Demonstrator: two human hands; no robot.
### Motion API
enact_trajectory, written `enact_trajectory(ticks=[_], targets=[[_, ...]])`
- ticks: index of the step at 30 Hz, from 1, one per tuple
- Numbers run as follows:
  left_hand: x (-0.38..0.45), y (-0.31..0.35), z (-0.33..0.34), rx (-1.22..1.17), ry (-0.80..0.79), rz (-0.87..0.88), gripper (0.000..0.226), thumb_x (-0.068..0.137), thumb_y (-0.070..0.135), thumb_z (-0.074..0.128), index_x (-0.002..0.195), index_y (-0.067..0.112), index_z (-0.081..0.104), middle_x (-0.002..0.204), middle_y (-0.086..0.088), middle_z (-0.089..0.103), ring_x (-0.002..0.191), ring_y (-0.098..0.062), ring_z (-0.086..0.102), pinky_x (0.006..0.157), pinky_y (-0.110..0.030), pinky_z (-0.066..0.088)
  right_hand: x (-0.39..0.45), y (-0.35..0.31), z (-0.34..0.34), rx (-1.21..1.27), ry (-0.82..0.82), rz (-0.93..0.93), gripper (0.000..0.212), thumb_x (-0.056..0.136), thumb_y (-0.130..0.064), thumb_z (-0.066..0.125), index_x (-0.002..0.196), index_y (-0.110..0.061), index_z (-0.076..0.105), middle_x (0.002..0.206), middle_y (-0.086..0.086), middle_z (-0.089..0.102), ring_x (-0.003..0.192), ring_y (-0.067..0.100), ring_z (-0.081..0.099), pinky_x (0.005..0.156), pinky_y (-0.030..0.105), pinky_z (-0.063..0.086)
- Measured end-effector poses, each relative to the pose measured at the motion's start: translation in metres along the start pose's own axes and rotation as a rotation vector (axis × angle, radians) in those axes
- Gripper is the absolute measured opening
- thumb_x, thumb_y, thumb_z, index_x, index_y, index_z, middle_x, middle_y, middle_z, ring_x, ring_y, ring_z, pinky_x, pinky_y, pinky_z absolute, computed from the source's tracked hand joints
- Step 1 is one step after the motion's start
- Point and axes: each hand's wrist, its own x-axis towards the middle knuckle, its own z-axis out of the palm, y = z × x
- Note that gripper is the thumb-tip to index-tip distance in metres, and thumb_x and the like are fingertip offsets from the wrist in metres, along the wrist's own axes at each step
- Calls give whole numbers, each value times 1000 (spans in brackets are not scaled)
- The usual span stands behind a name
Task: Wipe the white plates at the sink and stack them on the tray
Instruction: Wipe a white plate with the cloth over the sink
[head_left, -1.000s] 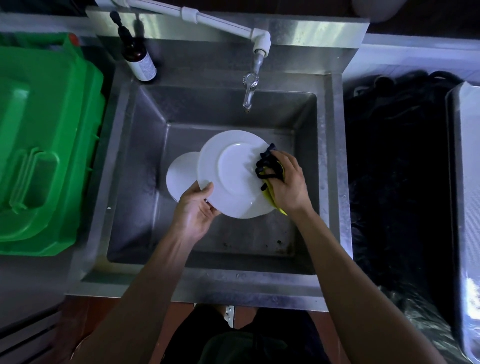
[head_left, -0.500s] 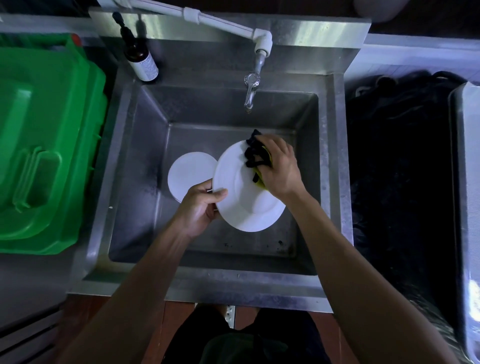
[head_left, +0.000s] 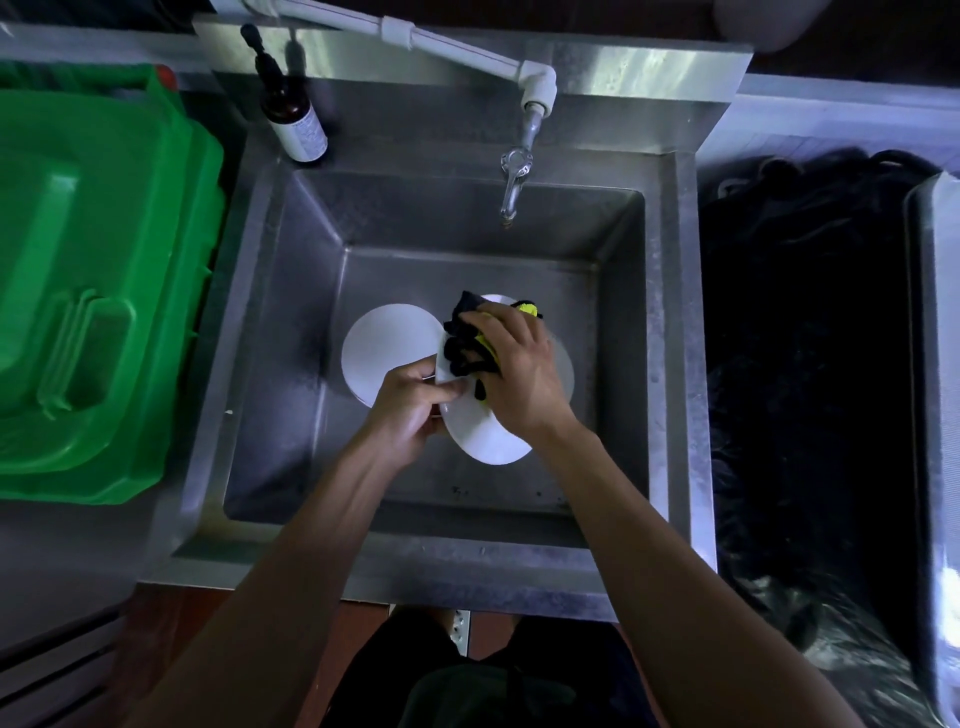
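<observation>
Over the steel sink (head_left: 291, 322) I hold a white plate (head_left: 485, 434) tilted, its left rim pinched by my left hand (head_left: 410, 402). My right hand (head_left: 519, 374) lies across the plate's upper face, pressing a black and yellow cloth (head_left: 467, 345) against it. A second white plate (head_left: 387, 348) lies flat on the sink floor to the left, partly hidden behind my left hand and the held plate.
A tap (head_left: 514, 179) hangs over the back of the basin, and a dark pump bottle (head_left: 291, 111) stands at the back left corner. A green plastic bin (head_left: 93, 291) sits left of the sink. A metal tray edge (head_left: 935, 364) shows at far right beside dark bags.
The held plate has turned more edge-on and dropped slightly toward me. My right hand with the cloth has slid left and down across its face, toward my left hand.
</observation>
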Motion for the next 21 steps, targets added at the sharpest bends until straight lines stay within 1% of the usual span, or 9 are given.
enact_trajectory(ticks=[2, 5, 8, 10, 12, 14, 17, 19, 21], targets=[[1, 2, 2, 16, 16, 10, 26, 86, -2, 66, 95, 17, 80, 96, -9, 76, 86, -25, 72, 63, -34, 57, -3, 2, 2, 29, -5, 29, 63, 77, -1, 61, 138, -16, 58, 140, 6, 54, 123, 37, 44, 106, 43, 38], [0, 3, 5, 78, 17, 29, 25, 84, -1, 67, 91, 19, 81, 90, -6, 76, 81, -21, 72, 61, -31, 56, -7, 6, 1, 53, -8, 96, 61, 79, 0, 61, 138, -16, 58, 139, 5, 55, 122, 38, 45, 102, 45, 40], [1, 5, 10, 185, 40, 70, 17, 85, 2, 66, 90, 13, 78, 87, -6, 75, 81, -22, 69, 65, -32, 55, -13, 11, -8, 47, -4, 132, 59, 82, 2, 58, 139, -15, 56, 138, 7, 56, 118, 38, 47, 98, 47, 43], [1, 9, 14, 299, 30, 128, 11, 86, 7, 64, 91, 8, 73, 89, -15, 73, 82, -23, 66, 72, -35, 50, -16, 16, -18, 28, 6, 169, 61, 82, 3, 53, 139, -17, 55, 138, 7, 55, 117, 38, 47, 99, 48, 43], [1, 16, 18, 450, 18, 190, 9, 90, 8, 63, 92, 9, 71, 94, -19, 72, 81, -22, 63, 73, -35, 47, -20, 20, -30, -10, 15, 211, 64, 81, 3, 51, 140, -19, 53, 137, 7, 54, 116, 37, 48, 99, 50, 44], [1, 26, 25, 617, 0, 267, 9, 93, 11, 60, 89, 12, 68, 90, -16, 70, 78, -23, 61, 69, -32, 43, -25, 23, -43, -72, 23, 239, 63, 82, 2, 53, 141, -21, 51, 138, 7, 53, 116, 36, 47, 97, 51, 46], [-1, 43, 38, 832, -39, 404, 13, 90, 16, 56, 87, 5, 59, 84, -19, 64, 77, -34, 57, 63, -33, 36, -31, 27, -64, -189, 42, 253, 60, 85, -2, 57, 142, -22, 51, 138, 6, 51, 119, 37, 46, 95, 55, 46], [-3, 53, 48, 937, -54, 494, 16, 91, 16, 55, 83, 2, 52, 78, -21, 58, 71, -37, 50, 59, -36, 34, -35, 27, -79, -285, 58, 249, 59, 85, -4, 59, 140, -24, 51, 138, 4, 51, 121, 38, 46, 94, 56, 46], [-4, 64, 58, 1023, -62, 570, 19, 94, 13, 56, 79, 5, 46, 70, -17, 51, 66, -34, 45, 58, -45, 38, -40, 26, -92, -381, 74, 253, 59, 85, -6, 60, 139, -26, 50, 139, 1, 49, 121, 37, 45, 91, 56, 46]])
